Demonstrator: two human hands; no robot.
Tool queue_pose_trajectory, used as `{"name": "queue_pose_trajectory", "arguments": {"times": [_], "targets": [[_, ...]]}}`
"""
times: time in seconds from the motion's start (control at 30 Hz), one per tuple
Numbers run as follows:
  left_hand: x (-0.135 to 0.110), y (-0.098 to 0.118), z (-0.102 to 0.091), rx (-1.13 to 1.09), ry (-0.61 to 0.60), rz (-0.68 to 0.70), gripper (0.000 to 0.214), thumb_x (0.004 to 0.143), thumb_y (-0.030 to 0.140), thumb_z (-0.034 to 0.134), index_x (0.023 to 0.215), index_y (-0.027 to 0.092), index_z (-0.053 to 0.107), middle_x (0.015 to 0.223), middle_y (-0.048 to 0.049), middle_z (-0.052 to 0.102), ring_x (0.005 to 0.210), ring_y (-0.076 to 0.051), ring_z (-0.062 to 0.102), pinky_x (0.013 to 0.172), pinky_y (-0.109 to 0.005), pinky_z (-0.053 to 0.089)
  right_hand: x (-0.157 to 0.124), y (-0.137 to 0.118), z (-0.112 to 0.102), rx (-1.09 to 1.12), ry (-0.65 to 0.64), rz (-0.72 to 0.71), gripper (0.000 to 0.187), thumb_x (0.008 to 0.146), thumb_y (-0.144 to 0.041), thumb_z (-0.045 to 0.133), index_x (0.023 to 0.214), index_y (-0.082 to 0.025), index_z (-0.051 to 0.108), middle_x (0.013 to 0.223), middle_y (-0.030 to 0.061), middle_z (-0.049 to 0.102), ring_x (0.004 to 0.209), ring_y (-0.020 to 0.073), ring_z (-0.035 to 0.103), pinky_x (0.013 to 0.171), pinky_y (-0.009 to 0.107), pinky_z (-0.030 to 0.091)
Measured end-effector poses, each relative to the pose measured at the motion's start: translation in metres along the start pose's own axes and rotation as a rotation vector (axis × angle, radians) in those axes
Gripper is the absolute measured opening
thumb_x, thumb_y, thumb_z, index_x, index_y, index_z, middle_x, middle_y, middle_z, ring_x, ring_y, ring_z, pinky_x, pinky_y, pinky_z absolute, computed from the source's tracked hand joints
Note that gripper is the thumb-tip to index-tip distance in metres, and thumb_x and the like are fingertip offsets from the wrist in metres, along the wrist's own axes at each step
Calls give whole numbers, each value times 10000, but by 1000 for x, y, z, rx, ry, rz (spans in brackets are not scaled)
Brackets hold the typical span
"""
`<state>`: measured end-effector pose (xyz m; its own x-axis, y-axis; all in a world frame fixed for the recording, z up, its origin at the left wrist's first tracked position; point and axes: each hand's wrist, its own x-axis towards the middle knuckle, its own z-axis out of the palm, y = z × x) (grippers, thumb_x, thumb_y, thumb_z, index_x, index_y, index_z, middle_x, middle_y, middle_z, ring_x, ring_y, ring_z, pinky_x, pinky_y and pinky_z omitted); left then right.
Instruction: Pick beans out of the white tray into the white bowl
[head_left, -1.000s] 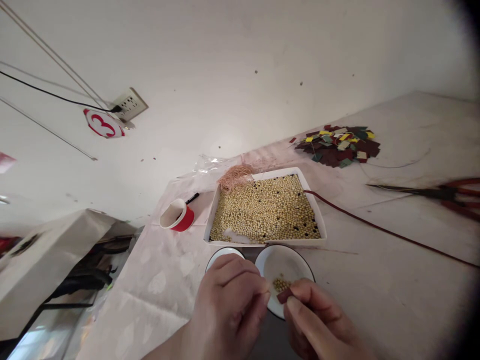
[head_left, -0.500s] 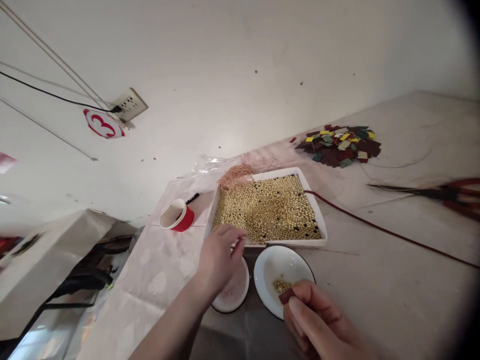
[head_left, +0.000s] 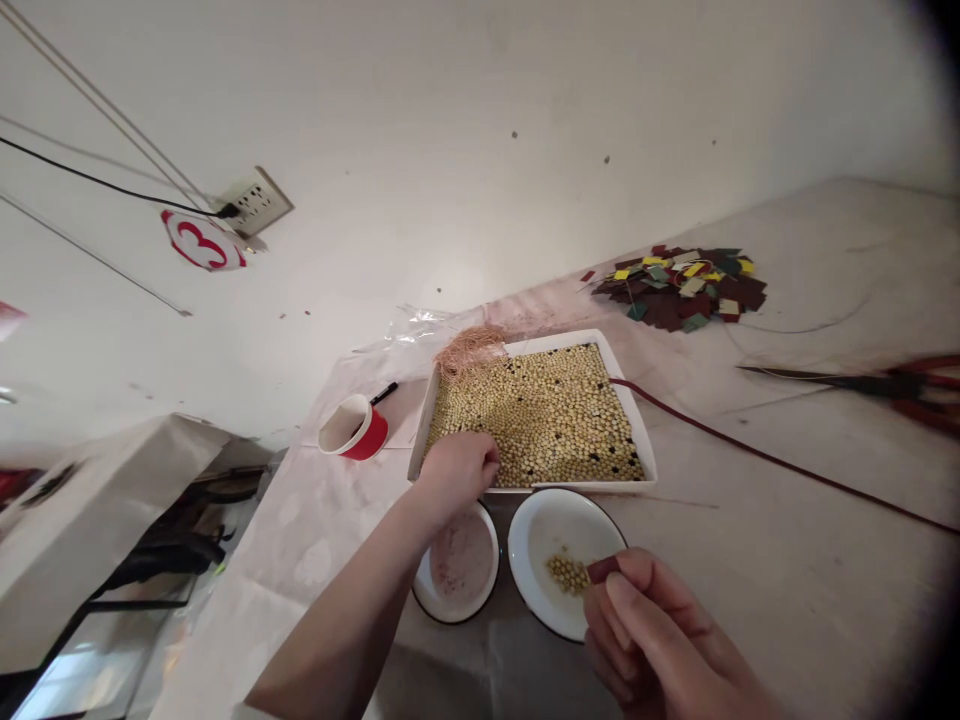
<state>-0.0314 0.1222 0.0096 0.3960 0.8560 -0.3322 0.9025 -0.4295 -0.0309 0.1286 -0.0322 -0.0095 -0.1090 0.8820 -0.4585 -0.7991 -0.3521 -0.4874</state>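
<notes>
A white tray (head_left: 643, 438) full of yellow beans with some black ones sits in the middle of the table. My left hand (head_left: 457, 468) reaches into its near left corner, fingers curled down into the beans. In front of the tray stand two white bowls: the left bowl (head_left: 457, 560) is bare inside, the right bowl (head_left: 546, 545) holds a small heap of yellow beans. My right hand (head_left: 660, 640) hovers at the right bowl's near edge, pinching a small dark red piece (head_left: 600, 570).
A red paper cup (head_left: 354, 430) and a black pen (head_left: 384, 394) lie left of the tray. Coloured paper scraps (head_left: 686, 288) are piled at the back right. Scissors with red handles (head_left: 892, 385) and a dark red cord (head_left: 750, 455) lie to the right. Pink thread (head_left: 469, 350) bunches behind the tray.
My left hand left my right hand, crossed the left bowl and went into the tray's near left corner, curling into the beans. My right hand kept its pinch and shifted slightly right.
</notes>
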Motion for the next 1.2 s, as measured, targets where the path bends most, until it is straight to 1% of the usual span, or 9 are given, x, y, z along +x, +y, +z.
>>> {"name": "queue_pose_trajectory", "arguments": {"times": [0.33, 0.53, 0.67, 0.77, 0.87, 0.97, 1.13, 1.17, 1.2], "targets": [[4, -3, -6, 31, -100, 64, 235, 895, 303, 548, 1069, 154, 602, 1087, -74, 632, 936, -202, 619, 813, -416, 522, -3, -2, 4, 80, 7, -12, 289, 645, -402, 808, 654, -200, 601, 462, -72, 413, 428, 48, 321, 428, 189, 212], [5, -3, -5, 45, -91, 79, 232, 893, 302, 550, 1063, 153, 604, 1080, -73, 633, 937, -203, 617, 813, -418, 520, -5, -5, 7, 100, 27, -5, 269, 639, -363, 821, 631, -199, 608, 456, -68, 425, 420, 42, 320, 423, 191, 212], [8, 4, -3, 27, -67, 105, 230, 891, 304, 553, 1055, 152, 606, 1077, -72, 633, 942, -205, 615, 818, -422, 516, -5, -7, 4, 134, 53, -53, 247, 648, -342, 821, 626, -212, 612, 456, -61, 451, 434, 48, 349, 429, 184, 247], [11, 10, -2, -4, -26, 114, 221, 892, 310, 550, 1031, 149, 612, 1050, -67, 640, 918, -197, 620, 806, -412, 518, -4, -9, -3, 145, 15, -80, 246, 663, -345, 813, 603, -225, 608, 446, -56, 456, 436, 57, 353, 423, 184, 265], [12, 11, -3, -55, 47, 112, 188, 879, 311, 567, 930, 141, 631, 935, -44, 657, 842, -178, 623, 769, -387, 517, -3, -10, -5, 127, 12, -94, 243, 667, -352, 808, 603, -224, 612, 449, -53, 445, 439, 64, 350, 422, 195, 272], [3, 10, -10, -130, 181, 85, 114, 834, 253, 605, 781, 159, 642, 781, -21, 651, 763, -170, 605, 716, -338, 495, -4, -11, 0, 95, 47, -94, 241, 649, -371, 814, 637, -214, 632, 445, -62, 432, 433, 56, 342, 426, 189, 260], [-50, 26, -30, -285, 453, 63, 77, 841, 172, 553, 769, 182, 578, 781, -11, 611, 765, -145, 577, 669, -273, 470, -2, -5, 5, 30, 28, 20, 310, 622, -413, 819, 639, -184, 612, 450, -76, 431, 412, 39, 313, 413, 174, 217], [-63, 33, -33, -329, 517, 91, 86, 839, 167, 554, 755, 187, 561, 772, -6, 593, 771, -140, 572, 678, -267, 472, 0, -3, 4, 10, 11, 51, 329, 622, -430, 815, 637, -183, 598, 449, -79, 430, 404, 36, 296, 408, 175, 202], [-76, 41, -35, -448, 617, 189, 72, 816, 160, 589, 754, 184, 563, 774, -9, 585, 763, -139, 571, 676, -268, 475, 1, -1, 3, -10, -13, 80, 348, 624, -448, 809, 633, -183, 583, 444, -84, 426, 396, 35, 280, 403, 176, 187]]}}
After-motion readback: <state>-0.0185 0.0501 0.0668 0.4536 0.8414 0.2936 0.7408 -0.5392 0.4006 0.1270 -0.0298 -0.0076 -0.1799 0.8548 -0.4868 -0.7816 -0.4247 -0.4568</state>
